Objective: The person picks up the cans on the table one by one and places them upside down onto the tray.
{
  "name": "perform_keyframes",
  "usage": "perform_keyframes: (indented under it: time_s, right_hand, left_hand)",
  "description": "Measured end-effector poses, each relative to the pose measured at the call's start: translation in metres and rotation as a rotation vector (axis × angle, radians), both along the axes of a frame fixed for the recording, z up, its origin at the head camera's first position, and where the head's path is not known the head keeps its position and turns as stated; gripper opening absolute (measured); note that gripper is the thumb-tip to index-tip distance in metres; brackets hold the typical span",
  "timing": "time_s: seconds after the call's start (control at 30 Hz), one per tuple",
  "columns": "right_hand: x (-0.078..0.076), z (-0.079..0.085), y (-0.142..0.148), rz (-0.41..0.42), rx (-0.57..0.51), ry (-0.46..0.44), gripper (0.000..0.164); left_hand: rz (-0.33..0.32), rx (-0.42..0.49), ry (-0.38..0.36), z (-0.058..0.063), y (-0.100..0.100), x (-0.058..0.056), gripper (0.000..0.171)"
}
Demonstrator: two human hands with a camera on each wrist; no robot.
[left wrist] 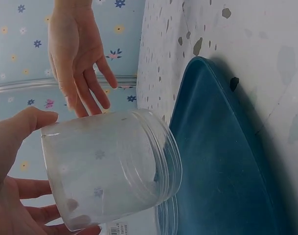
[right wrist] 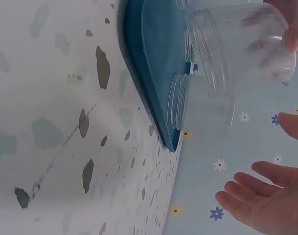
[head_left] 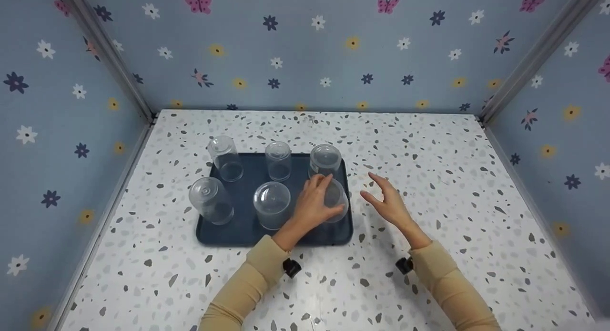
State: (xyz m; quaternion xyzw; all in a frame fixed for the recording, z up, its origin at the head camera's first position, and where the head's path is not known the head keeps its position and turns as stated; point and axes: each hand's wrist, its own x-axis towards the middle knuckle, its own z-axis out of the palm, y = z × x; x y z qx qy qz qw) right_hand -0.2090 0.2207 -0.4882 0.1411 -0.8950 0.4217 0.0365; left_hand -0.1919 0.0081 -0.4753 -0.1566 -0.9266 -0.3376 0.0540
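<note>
My left hand (head_left: 310, 204) grips a wide clear jar (head_left: 338, 201) by its base end, thumb on one side and fingers on the other. The jar is mouth down and slightly tilted over the front right part of a dark blue tray (head_left: 244, 190). In the left wrist view the threaded rim of this jar (left wrist: 112, 169) is close over the tray. Right of the tray, my right hand (head_left: 391, 206) hovers with thumb and fingers spread, holding nothing. Behind the gripped jar, another wide jar (head_left: 325, 158) stands upside down, partly hidden by my left fingers.
On the tray, a wide jar (head_left: 272, 202) stands upside down at front middle. Narrower jars stand at front left (head_left: 209, 198), back left (head_left: 226, 159) and back middle (head_left: 278, 161). The speckled tabletop (head_left: 429, 159) meets flowered panels (head_left: 305, 49) at the back and sides.
</note>
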Motion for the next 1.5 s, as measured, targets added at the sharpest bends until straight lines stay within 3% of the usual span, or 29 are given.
perform_keyframes:
  time_s: [0.27, 0.47, 0.73, 1.03, 1.27, 1.5]
  right_hand:
    - [-0.010, 0.003, 0.006, 0.006, 0.207, 0.018, 0.071]
    - [-0.014, 0.002, 0.009, -0.013, 0.264, 0.066, 0.073]
    - [-0.017, 0.003, 0.009, -0.020, 0.304, 0.053, 0.074]
    - [-0.020, 0.001, 0.008, -0.024, 0.306, 0.020, 0.073]
    - [-0.024, 0.002, 0.014, -0.028, 0.325, 0.070, 0.068]
    - [-0.027, 0.013, 0.022, -0.048, 0.376, 0.010, 0.068]
  left_hand:
    - [-0.027, -0.133, -0.030, -0.003, 0.007, -0.003, 0.074]
    - [-0.051, -0.202, -0.070, -0.002, 0.010, -0.005, 0.076]
    - [-0.056, -0.261, -0.142, -0.001, 0.016, -0.007, 0.077]
    - [-0.070, -0.275, -0.166, -0.001, 0.015, -0.006, 0.079]
    - [-0.090, -0.243, -0.206, 0.002, 0.008, -0.005, 0.081]
    - [-0.070, -0.207, -0.149, 0.011, -0.007, -0.007, 0.071]
